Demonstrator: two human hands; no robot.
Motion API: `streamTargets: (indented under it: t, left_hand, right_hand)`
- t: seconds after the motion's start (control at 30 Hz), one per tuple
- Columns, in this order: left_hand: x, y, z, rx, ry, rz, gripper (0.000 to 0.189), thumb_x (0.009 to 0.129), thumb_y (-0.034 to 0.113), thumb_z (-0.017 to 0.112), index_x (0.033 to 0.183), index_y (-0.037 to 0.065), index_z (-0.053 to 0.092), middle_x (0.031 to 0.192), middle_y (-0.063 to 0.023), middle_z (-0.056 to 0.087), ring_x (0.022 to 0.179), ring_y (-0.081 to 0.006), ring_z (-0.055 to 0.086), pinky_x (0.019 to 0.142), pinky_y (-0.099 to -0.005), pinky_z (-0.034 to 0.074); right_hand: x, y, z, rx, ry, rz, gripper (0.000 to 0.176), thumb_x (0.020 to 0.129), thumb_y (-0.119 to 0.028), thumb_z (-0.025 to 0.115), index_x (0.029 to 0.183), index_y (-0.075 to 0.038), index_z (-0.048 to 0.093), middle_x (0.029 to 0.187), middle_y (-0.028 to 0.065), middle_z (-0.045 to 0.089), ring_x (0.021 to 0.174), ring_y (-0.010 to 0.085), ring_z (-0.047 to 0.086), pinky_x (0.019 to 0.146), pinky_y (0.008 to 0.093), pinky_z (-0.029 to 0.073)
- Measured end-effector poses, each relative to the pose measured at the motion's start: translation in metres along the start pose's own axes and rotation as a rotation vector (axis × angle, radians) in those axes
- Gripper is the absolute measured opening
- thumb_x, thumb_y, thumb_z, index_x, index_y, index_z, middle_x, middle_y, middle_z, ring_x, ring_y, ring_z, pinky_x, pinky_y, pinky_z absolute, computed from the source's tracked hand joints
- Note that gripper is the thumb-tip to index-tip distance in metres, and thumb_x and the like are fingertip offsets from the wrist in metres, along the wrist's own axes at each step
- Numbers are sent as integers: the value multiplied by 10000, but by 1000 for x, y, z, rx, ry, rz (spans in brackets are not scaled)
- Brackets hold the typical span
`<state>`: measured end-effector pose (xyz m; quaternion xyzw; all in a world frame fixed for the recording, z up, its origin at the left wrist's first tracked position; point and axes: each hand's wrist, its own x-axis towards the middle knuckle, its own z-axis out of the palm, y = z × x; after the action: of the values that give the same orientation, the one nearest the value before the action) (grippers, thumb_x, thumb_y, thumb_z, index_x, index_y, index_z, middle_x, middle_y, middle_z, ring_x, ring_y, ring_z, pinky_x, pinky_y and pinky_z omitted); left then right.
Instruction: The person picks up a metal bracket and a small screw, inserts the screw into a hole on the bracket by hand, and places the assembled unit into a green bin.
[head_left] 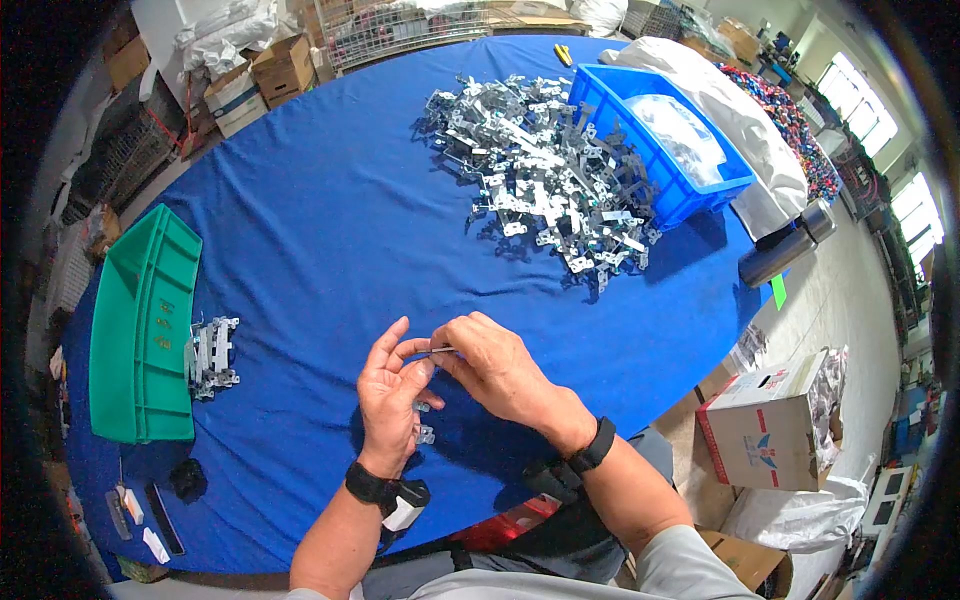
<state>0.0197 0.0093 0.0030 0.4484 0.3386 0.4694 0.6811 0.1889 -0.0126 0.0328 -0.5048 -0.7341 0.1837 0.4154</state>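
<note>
To the right of the green bin, across a stretch of blue cloth, two bare hands meet close together. The right hand pinches a thin, dark piece between its fingers and thumb. The other end of that piece reaches the fingertips of the left hand — I cannot tell if they squeeze it too or just touch it. The left hand is the one nearer the green bin, and its pointing finger sticks up. Some small metal bits show beside the left palm, but I cannot tell if that hand holds them. Each wrist has a black band on it. Right up against the green bin's right side sits a little stack of metal parts. Far off to the right of the green bin and higher up lies a big, messy pile of metal parts. A blue bin stands at the far side of that pile from the green bin — and past it, farther still from the green bin, is a dark bottle.
</note>
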Motion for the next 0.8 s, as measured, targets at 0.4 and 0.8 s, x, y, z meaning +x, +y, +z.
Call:
streamTargets:
  t: [0.4, 0.8]
  left_hand:
    - [4, -1, 3, -486, 15, 72, 445, 1020, 276, 469, 1378, 15, 427, 1398, -216, 486, 1328, -359, 465, 1070, -463, 463]
    - [3, -7, -6, 13, 208, 232, 343, 997, 110, 563, 1317, -12, 573, 1295, -158, 617, 1068, -199, 631, 806, -279, 550]
  right_hand:
    - [1, 0, 3, 267, 235, 428, 101, 934, -80, 609, 951, 1, 552, 766, 154, 595, 674, 283, 631, 622, 369, 491]
    - [5, -10, -9, 313, -383, 615, 199, 920, -191, 635, 904, 4, 603, 733, 188, 672, 705, 375, 676, 619, 456, 511]
